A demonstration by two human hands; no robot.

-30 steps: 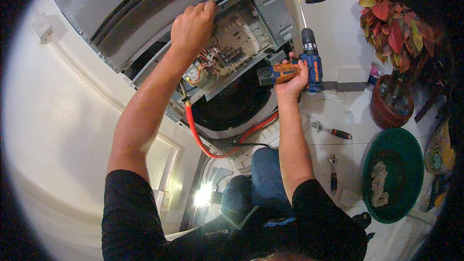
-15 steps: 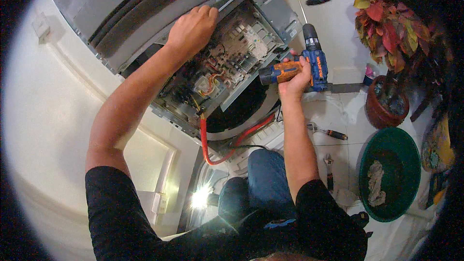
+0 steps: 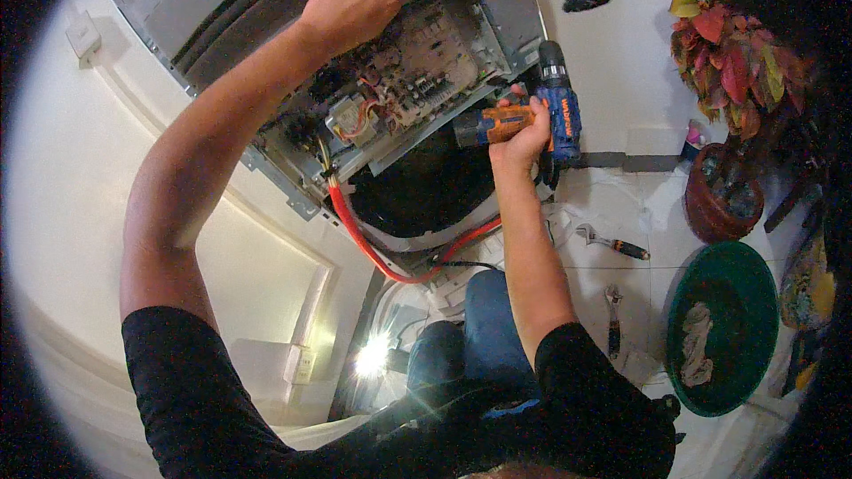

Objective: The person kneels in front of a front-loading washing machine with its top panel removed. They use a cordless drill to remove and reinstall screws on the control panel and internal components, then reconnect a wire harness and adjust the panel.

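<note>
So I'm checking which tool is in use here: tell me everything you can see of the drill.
The drill is a cordless one with a blue and black body and an orange part at its base, plastic by the look. The right hand grips it, holding it just right of the opened appliance's circuit board, above the tiled floor. Its dark chuck end points up and away from the camera; whether a bit is fitted cannot be made out. Nothing but the hand touches it.

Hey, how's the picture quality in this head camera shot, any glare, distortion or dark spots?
Head view: fisheye bends the wall edges and leaves black corners; a starburst glare from a bright light sits low centre; the circuit board under the left hand is fairly sharp; the cordless drill in the right hand is well lit.
</note>
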